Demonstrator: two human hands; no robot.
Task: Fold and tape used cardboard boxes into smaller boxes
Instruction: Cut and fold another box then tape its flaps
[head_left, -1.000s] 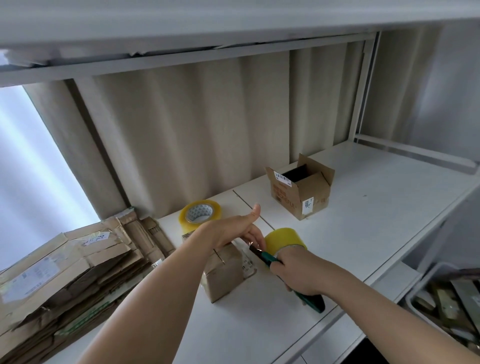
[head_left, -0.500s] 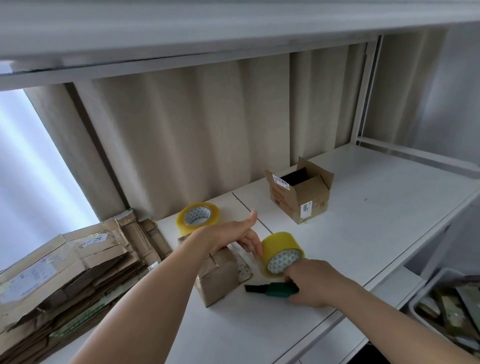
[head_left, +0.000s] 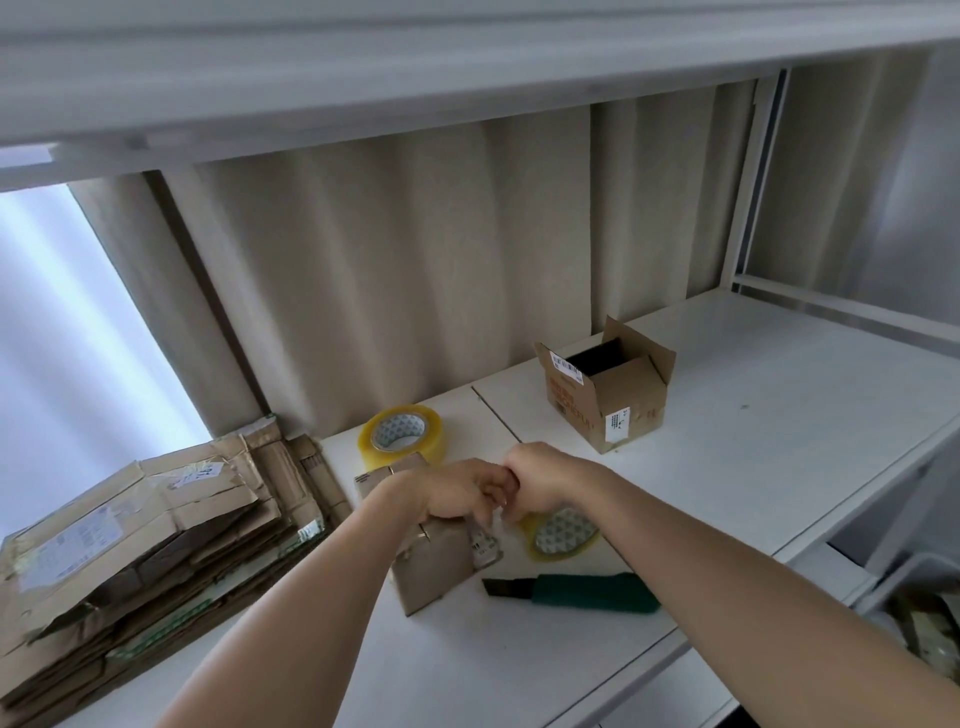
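Note:
A small brown cardboard box (head_left: 434, 569) stands on the white shelf top (head_left: 753, 441). My left hand (head_left: 457, 491) is over the box's top, fingers curled down at its right edge. My right hand (head_left: 540, 480) is curled and meets the left fingertips. Both pinch a faint strip of clear tape (head_left: 496, 514) between them. A yellow tape roll (head_left: 563, 535) lies just right of the box, below my right wrist. A green-handled utility knife (head_left: 582, 592) lies in front of the roll, with no hand on it.
A second tape roll (head_left: 402, 434) lies behind the small box. An open cardboard box (head_left: 608, 395) stands at the back right. Flattened cardboard (head_left: 130, 545) is stacked at the left. A bin (head_left: 924, 597) sits below the shelf's right edge.
My right hand has left the knife and tape roll on the shelf and moved up and left to meet my left fingertips. My left hand has dropped onto the small box.

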